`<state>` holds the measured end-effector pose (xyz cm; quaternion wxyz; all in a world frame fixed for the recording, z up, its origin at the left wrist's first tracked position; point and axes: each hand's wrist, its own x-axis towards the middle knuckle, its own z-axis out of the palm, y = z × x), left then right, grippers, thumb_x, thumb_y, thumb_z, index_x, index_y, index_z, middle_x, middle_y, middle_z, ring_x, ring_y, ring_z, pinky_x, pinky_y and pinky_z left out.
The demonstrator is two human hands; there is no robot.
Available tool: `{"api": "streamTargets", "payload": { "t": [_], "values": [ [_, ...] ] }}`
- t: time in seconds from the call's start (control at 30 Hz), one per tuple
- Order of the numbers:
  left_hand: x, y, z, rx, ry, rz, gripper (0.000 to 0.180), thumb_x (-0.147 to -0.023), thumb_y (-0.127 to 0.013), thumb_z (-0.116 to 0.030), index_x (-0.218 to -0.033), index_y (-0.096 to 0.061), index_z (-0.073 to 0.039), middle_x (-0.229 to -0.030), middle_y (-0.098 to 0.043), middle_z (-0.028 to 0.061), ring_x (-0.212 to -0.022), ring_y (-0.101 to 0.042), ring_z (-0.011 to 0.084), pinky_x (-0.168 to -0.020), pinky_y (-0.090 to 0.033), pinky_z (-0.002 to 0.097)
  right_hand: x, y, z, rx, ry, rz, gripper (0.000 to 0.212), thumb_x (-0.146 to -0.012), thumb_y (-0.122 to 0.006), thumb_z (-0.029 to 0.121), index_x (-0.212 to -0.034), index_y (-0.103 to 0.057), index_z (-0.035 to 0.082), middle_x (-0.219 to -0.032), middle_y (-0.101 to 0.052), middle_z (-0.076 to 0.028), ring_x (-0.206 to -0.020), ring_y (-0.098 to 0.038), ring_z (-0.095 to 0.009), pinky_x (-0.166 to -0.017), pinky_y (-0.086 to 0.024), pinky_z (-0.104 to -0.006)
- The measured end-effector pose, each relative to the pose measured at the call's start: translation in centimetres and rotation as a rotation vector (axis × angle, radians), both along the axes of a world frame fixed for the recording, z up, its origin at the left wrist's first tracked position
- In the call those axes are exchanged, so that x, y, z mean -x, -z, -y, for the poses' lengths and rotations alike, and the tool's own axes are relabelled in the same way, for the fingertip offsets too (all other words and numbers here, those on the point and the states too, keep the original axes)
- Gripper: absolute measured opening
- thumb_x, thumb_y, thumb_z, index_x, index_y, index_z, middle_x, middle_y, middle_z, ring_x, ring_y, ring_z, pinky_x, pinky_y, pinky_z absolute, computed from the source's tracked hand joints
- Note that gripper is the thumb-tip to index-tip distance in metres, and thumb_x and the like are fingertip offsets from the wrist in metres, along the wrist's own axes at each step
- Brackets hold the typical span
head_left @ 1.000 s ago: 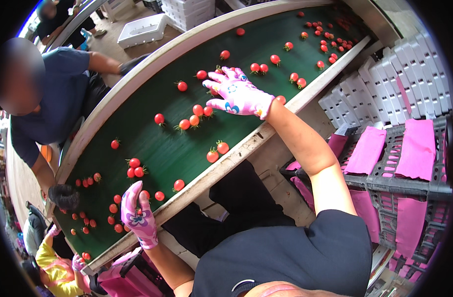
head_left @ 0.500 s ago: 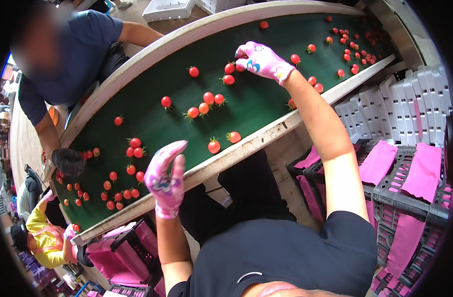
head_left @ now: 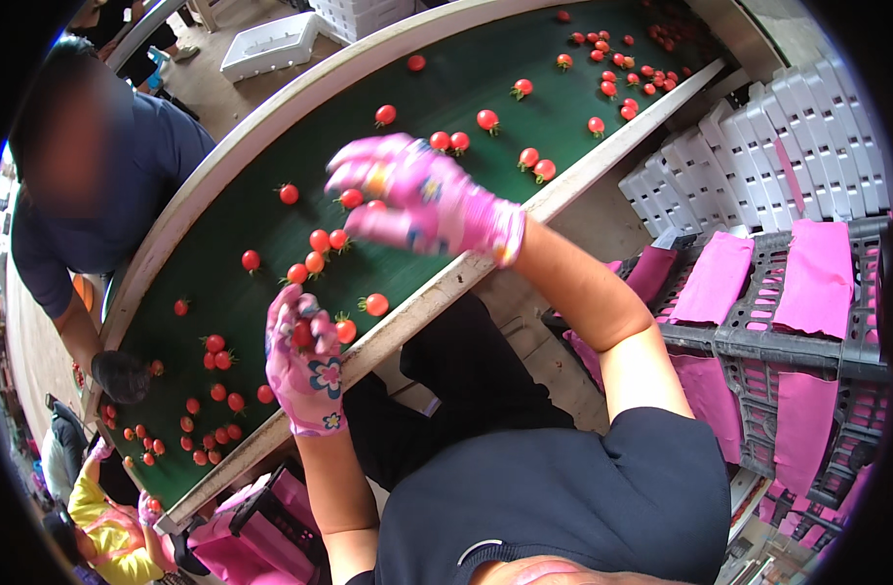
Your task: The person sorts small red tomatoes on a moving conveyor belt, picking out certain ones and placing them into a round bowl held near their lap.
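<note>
Green conveyor belt, framed by pale, scuffed rims, carries loose red tomatoes, singly and in small clusters, densest toward its upper-right end. Person's right hand, in a pink patterned glove, hangs over the belt, fingers spread from the thumb; tomatoes show in that gap, contact not determinable. Left hand, similarly gloved, is at the belt's near side, fingers curled; one tomato shows among them, but whether it is pinched cannot be told.

Obstruction: both hands hide part of the belt; right forearm crosses the near rim. Surroundings: stacked white crates at right, pink sheets over black crates below them; white tray on the floor beyond the far rim. Co-worker in dark blue, opposite, has a dark-gloved hand over the belt's left end.

Versus half a second earlier: right fingers were bunched at a tomato, now parted; left fingers were straighter, now bent beside a tomato pair. Co-worker's other forearm no longer shows.
</note>
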<state>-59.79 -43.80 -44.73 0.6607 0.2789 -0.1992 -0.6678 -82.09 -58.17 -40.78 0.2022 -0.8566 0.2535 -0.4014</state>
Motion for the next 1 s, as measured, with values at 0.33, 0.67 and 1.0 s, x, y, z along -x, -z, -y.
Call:
{"api": "streamTargets", "payload": {
  "t": [0.33, 0.67, 1.0],
  "values": [
    [2.4, -0.9, -1.5, 0.081, -0.410, 0.816, 0.021, -0.097, -0.052, 0.000, -0.114, -0.063, 0.001, -0.079, -0.058, 0.0039, -0.056, -0.041, 0.0039, -0.049, -0.029, 0.0176, 4.6, 3.4, -2.1, -0.201, 0.030, -0.481, 0.060, -0.090, -0.065, 0.044, -0.133, -0.054, 0.004, -0.144, -0.045, -0.016, -0.140, -0.034, -0.038, -0.115, -0.028, -0.0489],
    [3.0, -1.0, -1.4, 0.077, -0.403, 0.855, 0.019, -0.099, -0.051, -0.003, -0.113, -0.063, -0.001, -0.079, -0.058, 0.0031, -0.058, -0.042, 0.0044, -0.049, -0.028, 0.0186, 9.2, 0.8, -2.2, -0.426, 0.594, -0.956, 0.054, -0.092, -0.060, 0.049, -0.126, -0.052, 0.008, -0.110, -0.059, -0.016, -0.102, -0.062, -0.034, -0.088, -0.049, -0.0449],
    [3.0, -0.8, -1.5, 0.082, -0.435, 0.882, 0.019, -0.099, -0.050, -0.001, -0.113, -0.063, 0.000, -0.080, -0.059, 0.0051, -0.059, -0.046, 0.0059, -0.049, -0.030, 0.0191, 9.5, 1.1, -0.6, -0.201, 0.531, -0.562, 0.058, -0.085, -0.068, 0.042, -0.128, -0.057, 0.005, -0.123, -0.060, -0.014, -0.114, -0.059, -0.034, -0.098, -0.048, -0.0412]
  ]
}}
